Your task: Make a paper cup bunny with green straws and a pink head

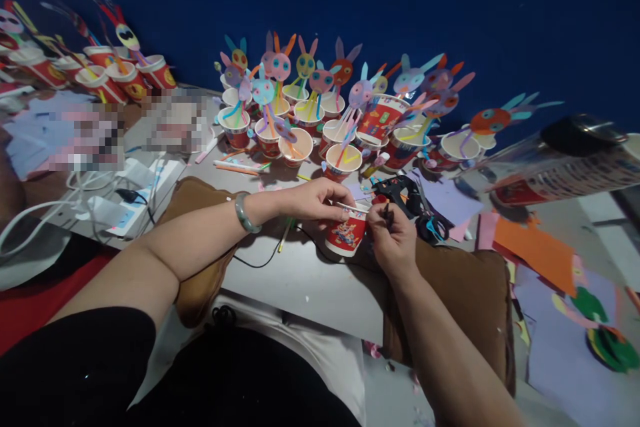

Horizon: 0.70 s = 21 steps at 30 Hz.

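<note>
The left hand pinches the paper cup, likely light, crushable, best held by its rim; the right hand grips a dark object.

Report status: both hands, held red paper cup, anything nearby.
Left hand gripping red-printed paper cup near rim. Right hand at cup's other side, small dark object in fingers. Blue-and-black scissor handles beside right hand.
</note>
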Tool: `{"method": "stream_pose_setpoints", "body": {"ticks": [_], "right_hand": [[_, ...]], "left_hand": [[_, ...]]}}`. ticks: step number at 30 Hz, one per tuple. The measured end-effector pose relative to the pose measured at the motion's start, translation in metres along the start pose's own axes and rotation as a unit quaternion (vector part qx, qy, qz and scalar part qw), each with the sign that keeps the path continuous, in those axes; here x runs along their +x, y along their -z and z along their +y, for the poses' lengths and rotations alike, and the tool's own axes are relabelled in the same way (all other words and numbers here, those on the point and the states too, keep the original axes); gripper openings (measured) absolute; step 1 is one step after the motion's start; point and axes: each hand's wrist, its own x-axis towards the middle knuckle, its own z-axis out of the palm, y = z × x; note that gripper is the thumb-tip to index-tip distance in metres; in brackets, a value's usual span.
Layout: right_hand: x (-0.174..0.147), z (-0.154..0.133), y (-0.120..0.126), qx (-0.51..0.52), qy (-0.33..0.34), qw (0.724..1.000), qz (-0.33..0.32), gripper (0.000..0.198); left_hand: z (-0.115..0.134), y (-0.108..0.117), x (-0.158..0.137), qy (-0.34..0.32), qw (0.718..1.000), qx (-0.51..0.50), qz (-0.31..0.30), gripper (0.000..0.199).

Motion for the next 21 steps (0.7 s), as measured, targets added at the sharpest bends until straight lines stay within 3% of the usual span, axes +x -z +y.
{"method": "stream_pose_setpoints", "body": {"ticks": [12, 21], "right_hand": [[-0.001, 0.006, -0.002, 0.020, -0.030, 0.999, 0.013, 0.034], [-0.002, 0.016, -0.003, 0.044, -0.018, 0.994, 0.100, 0.031]], "left_hand": [[-0.002, 0.002, 0.002, -0.023, 0.999, 0.025, 0.020, 0.015], [-0.003, 0.000, 0.007, -0.018, 0.991, -0.004, 0.134, 0.010]]}}
